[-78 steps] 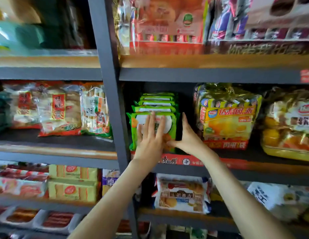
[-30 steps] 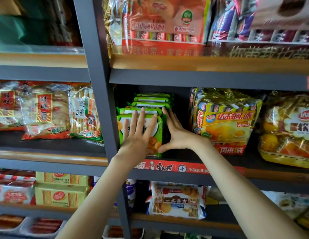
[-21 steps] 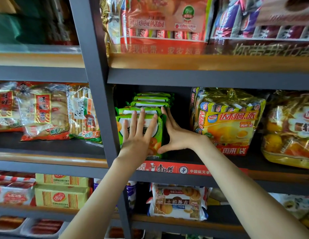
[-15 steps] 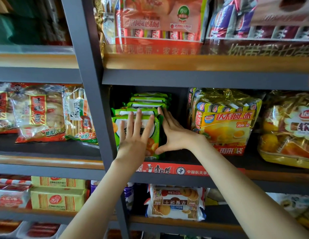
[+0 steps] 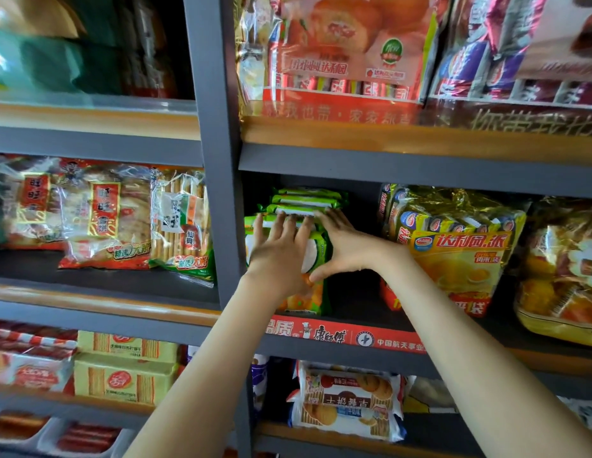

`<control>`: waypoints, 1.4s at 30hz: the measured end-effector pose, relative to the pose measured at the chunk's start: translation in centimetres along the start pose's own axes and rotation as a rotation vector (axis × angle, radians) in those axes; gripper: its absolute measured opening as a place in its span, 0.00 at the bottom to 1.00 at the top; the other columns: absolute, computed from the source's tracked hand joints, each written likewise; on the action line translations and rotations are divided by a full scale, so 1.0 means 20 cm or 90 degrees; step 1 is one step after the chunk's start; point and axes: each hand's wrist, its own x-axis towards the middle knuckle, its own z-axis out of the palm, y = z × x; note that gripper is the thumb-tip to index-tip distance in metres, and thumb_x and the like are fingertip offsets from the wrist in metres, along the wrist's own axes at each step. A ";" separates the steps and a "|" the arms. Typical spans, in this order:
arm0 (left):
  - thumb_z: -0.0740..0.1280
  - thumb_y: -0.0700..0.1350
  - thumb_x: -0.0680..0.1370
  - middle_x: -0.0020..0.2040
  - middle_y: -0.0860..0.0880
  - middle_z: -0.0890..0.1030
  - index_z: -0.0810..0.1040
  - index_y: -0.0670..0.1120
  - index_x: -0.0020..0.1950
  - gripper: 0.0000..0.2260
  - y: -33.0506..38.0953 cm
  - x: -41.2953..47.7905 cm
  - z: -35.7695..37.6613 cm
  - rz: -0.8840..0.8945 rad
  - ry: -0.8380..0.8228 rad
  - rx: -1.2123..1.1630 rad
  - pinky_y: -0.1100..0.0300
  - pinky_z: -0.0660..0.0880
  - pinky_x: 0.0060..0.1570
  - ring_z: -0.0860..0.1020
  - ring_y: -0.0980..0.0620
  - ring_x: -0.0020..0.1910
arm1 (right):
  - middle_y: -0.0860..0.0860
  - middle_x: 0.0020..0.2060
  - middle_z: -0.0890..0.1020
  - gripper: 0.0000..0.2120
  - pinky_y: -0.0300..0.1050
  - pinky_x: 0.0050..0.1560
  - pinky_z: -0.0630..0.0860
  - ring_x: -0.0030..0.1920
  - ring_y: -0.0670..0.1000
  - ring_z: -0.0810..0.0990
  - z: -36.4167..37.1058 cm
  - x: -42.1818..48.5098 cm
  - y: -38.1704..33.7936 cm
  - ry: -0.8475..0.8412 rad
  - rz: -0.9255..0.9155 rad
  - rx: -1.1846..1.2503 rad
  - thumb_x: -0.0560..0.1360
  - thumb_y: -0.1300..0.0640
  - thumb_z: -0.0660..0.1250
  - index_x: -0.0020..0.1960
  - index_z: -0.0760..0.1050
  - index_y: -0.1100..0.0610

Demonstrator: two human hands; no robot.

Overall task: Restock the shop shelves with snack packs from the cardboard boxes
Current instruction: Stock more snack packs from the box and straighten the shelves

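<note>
**Head view: left hand and right hand on a green snack pack**

The green snack pack stands upright on the middle shelf, at the front of a row of matching green packs, just right of the grey post. The left hand lies flat on its face, fingers straight. The right hand presses its right edge, fingers straight, thumb spread below. A yellow pie bag stands nearby.

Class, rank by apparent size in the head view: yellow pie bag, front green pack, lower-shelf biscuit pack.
Largest: yellow pie bag.
Then biscuit pack and front green pack, which look alike; the green one is partly hidden.
</note>
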 end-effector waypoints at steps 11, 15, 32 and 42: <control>0.64 0.54 0.77 0.68 0.45 0.73 0.68 0.47 0.71 0.24 -0.13 -0.31 -0.09 0.205 0.241 -0.151 0.53 0.73 0.61 0.75 0.44 0.64 | 0.45 0.75 0.32 0.56 0.50 0.75 0.39 0.74 0.47 0.29 -0.10 -0.08 -0.08 0.047 -0.061 0.009 0.68 0.38 0.73 0.78 0.36 0.49; 0.61 0.50 0.76 0.51 0.49 0.81 0.78 0.46 0.57 0.14 -0.22 -0.42 -0.09 0.258 0.328 -0.180 0.57 0.77 0.43 0.80 0.49 0.46 | 0.44 0.77 0.38 0.49 0.47 0.76 0.42 0.76 0.46 0.35 -0.11 -0.11 -0.16 0.059 -0.090 -0.010 0.71 0.42 0.71 0.79 0.41 0.49; 0.55 0.48 0.79 0.62 0.40 0.76 0.70 0.42 0.70 0.21 -0.80 -0.03 -0.03 0.200 0.232 -0.228 0.49 0.74 0.53 0.76 0.38 0.58 | 0.43 0.77 0.40 0.40 0.44 0.74 0.37 0.75 0.43 0.35 -0.10 0.14 -0.30 0.077 0.021 0.034 0.74 0.34 0.57 0.78 0.44 0.48; 0.57 0.44 0.80 0.67 0.35 0.71 0.71 0.33 0.66 0.19 -0.66 0.17 -0.03 0.317 -0.048 -0.431 0.55 0.64 0.66 0.68 0.38 0.68 | 0.49 0.78 0.40 0.30 0.48 0.75 0.37 0.77 0.48 0.37 0.02 0.20 -0.27 0.092 0.183 -0.089 0.81 0.41 0.44 0.79 0.40 0.51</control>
